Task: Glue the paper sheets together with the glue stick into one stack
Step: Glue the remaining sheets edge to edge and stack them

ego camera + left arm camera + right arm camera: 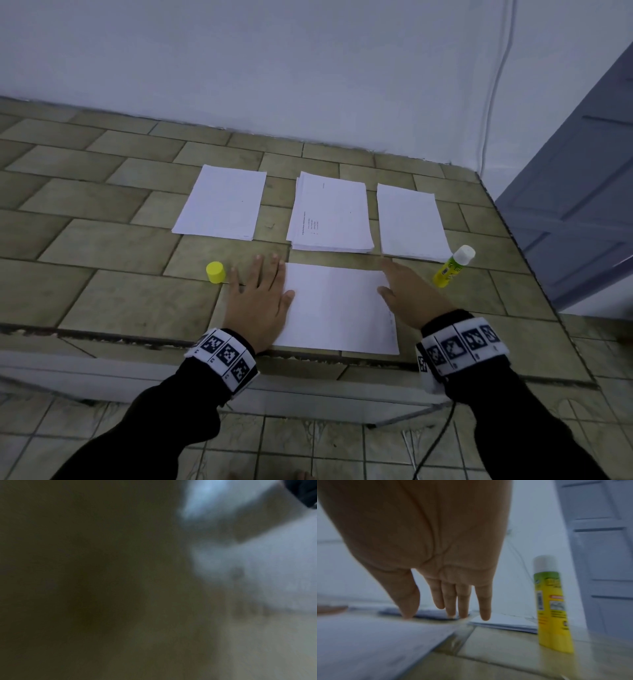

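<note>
A white sheet [337,306] lies near the front edge of the tiled ledge. My left hand [260,294] lies flat with straight fingers on the ledge, its thumb on the sheet's left edge. My right hand [407,294] hovers with straight fingers over the sheet's right edge [368,642], fingertips [485,615] pointing down at the far corner. The yellow glue stick [452,267] [553,608] stands uncapped to the right of that hand. Its yellow cap [215,272] stands left of my left hand. Three paper piles lie behind: left [222,204], middle [330,214], right [411,222]. The left wrist view is a dark blur.
The tiled ledge [102,240] ends in a front edge just below the sheet, with a tiled floor [308,445] beneath. A white wall [274,68] stands behind the piles. A grey door [582,205] [599,547] is at the right, and a cable [496,85] hangs down the wall.
</note>
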`<state>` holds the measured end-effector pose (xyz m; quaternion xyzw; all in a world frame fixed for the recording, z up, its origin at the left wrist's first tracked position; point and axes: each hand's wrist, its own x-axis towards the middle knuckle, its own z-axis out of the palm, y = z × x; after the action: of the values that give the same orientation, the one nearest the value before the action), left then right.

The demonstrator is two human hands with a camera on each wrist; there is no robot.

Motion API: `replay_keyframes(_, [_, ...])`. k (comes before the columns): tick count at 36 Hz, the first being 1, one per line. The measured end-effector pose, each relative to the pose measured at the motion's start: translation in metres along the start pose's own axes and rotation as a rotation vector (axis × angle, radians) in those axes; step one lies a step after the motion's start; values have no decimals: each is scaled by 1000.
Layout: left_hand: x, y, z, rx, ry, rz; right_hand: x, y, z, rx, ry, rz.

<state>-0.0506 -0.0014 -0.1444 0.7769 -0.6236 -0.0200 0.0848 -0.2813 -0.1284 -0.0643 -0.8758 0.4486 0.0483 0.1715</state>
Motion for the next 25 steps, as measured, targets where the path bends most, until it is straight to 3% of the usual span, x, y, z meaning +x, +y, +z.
replay_keyframes(4, [0,-1,2,4,-23,-7,20,-4,7,-178,-78,36])
replay_keyframes(10, [1,-1,2,-1,-48,-1,34,-2,3,-287,-16,63])
replay_keyframes(16, [-1,-2,-2,-33,-89,-3,33,2,-13,-105,-3,78])
replay_keyframes(25, [-1,0,-4,-194,-12,-49,30,14,-71,252,228,79])
